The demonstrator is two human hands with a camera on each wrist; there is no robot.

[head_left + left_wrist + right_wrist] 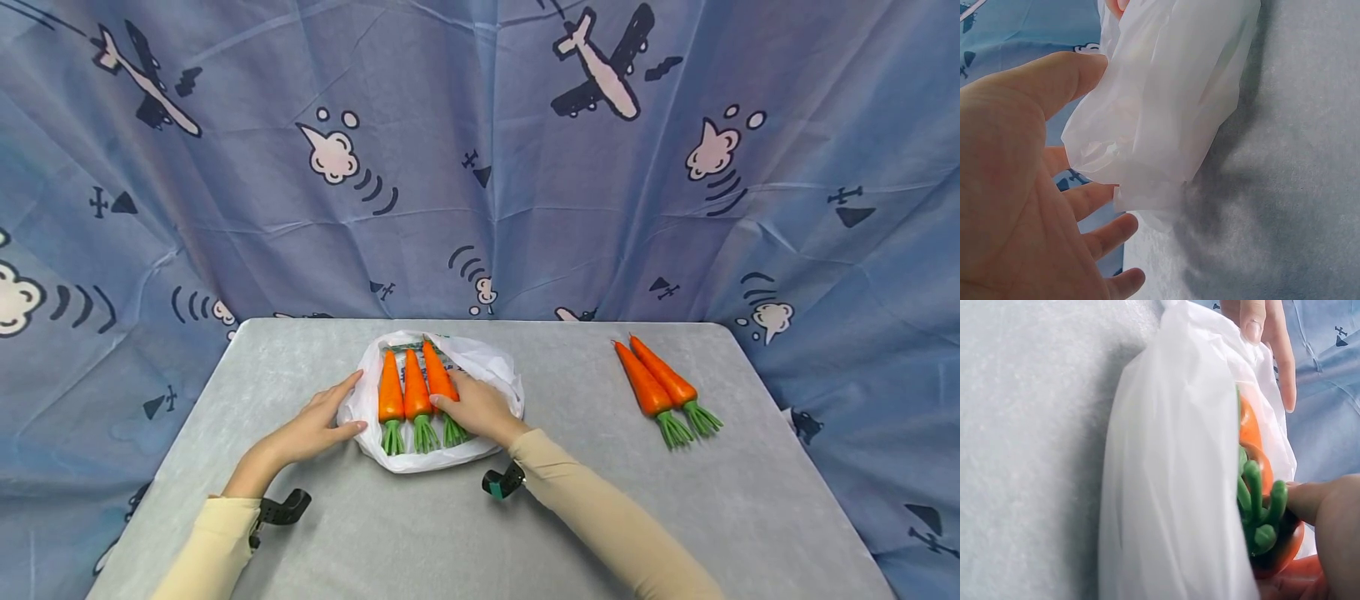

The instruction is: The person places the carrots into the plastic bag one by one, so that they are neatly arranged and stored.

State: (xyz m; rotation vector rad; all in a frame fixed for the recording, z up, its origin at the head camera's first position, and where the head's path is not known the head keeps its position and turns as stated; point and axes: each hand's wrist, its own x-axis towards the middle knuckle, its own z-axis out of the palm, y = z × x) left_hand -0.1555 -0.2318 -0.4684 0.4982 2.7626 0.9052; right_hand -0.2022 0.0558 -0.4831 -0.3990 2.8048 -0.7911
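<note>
A white plastic bag (491, 360) lies spread open on the table, with three orange carrots inside, side by side, their green stems toward the near edge. My right hand (480, 407) reaches into the bag and grips the rightmost carrot (437, 367), thumb on its top; the right wrist view shows its green stems (1264, 515) beside the thumb. The left carrot (390, 387) and the middle carrot (416, 387) lie untouched. My left hand (315, 427) stands at the bag's left side, fingers spread. In the left wrist view its thumb touches the plastic (1160, 94).
Two more carrots (651, 383) lie together on the right part of the grey table (585, 500), stems toward the near right. A blue curtain (480, 150) with printed planes hangs behind the table and at both sides.
</note>
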